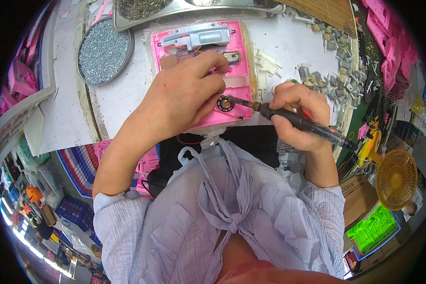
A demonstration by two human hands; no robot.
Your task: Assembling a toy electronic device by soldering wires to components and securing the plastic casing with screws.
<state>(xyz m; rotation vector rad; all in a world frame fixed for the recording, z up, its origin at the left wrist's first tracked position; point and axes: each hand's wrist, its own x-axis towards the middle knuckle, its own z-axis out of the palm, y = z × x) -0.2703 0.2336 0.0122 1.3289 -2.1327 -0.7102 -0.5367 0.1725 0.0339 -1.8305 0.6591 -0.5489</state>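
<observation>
Head view: right grip point(302, 113) tight around one soldering iron point(317, 128), left grip point(182, 92) unclear, over one pink panel point(236, 94), one speaker point(225, 104).

The pink plastic panel point(244, 68) lies flat with its inside facing up. Think of it as a clock, with twelve at the far edge. A long gray plastic part point(213, 37) sits at twelve. Thin red and blue wires point(177, 51) loop near ten. A little round speaker point(226, 103), black with a shiny middle, sits near five. The soldering iron point(303, 124) has a thick black handle pointing toward four o'clock. Its thin dark end points toward ten, right by the speaker.
</observation>
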